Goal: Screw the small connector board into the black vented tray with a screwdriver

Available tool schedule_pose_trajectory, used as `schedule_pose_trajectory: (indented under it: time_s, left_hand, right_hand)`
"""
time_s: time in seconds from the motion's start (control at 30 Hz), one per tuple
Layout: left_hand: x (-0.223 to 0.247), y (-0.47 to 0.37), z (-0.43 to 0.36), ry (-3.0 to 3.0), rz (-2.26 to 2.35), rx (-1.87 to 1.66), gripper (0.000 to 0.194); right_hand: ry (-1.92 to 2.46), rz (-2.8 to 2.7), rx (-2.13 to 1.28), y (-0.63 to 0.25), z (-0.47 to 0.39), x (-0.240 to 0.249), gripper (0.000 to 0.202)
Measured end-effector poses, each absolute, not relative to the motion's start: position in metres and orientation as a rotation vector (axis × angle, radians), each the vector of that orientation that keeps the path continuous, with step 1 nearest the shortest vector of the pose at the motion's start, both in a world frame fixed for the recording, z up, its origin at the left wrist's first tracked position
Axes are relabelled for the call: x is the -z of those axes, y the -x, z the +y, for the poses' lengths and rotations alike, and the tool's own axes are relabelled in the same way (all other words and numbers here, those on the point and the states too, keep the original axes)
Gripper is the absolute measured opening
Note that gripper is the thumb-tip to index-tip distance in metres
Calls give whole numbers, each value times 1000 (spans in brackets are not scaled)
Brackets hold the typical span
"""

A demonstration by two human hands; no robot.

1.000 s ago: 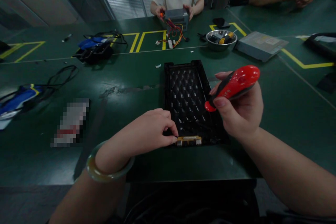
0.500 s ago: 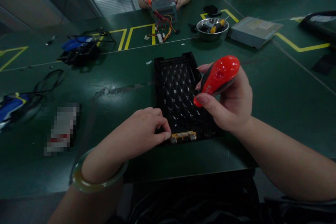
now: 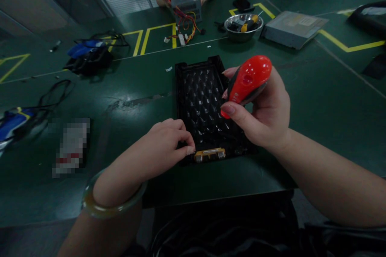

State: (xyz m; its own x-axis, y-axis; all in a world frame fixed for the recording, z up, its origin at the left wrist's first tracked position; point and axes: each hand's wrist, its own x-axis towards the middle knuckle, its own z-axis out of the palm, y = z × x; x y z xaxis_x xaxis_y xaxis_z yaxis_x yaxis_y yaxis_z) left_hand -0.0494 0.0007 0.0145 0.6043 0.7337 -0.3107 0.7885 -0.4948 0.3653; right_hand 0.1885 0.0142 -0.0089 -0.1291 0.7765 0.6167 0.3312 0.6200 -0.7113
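Observation:
A black tray-like panel (image 3: pixel 201 100) with a raised pattern lies on the green table, and a small orange circuit board (image 3: pixel 210 154) sits at its near edge. My left hand (image 3: pixel 169 144) has thumb and forefinger pinched together at the left end of that board; whatever is between the fingertips is too small to make out. Wrapped round a red and black screwdriver (image 3: pixel 251 78), my right hand (image 3: pixel 268 108) is above the right side of the panel. The screwdriver's tip is hidden from view.
Across the table (image 3: pixel 135 184) a person holds a grey metal box (image 3: pixel 187 4) with coloured wires. A steel bowl (image 3: pixel 243 34) of tools and a flat grey drive (image 3: pixel 294 28) stand at the back right. Blue and black items with cables (image 3: pixel 90 54) lie left.
The view has shifted slightly, so most things appear a little higher. Both hands keep the same grips, and the panel and board show no clear movement on the table.

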Motion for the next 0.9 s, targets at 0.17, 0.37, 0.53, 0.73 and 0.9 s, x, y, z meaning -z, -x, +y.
schedule_pose_trajectory:
  time_s: [0.17, 0.37, 0.53, 0.73, 0.9]
  left_hand:
    - [-12, 51, 3, -2352, 1206, 132, 16]
    - [-12, 51, 4, -2334, 1220, 142, 18]
    - [-16, 52, 2, -2331, 1230, 133, 16]
    - [-16, 55, -1, -2368, 1250, 116, 16]
    - [-16, 56, -1, -2379, 1254, 107, 17]
  right_hand:
    - [930, -1666, -437, -186, 15, 8, 45]
    - [715, -1450, -392, -175, 9, 1, 26]
    - [690, -1534, -552, -170, -5, 1, 32]
    - [748, -1707, -645, -167, -11, 8, 43]
    - [763, -1677, -718, -167, -9, 3, 34]
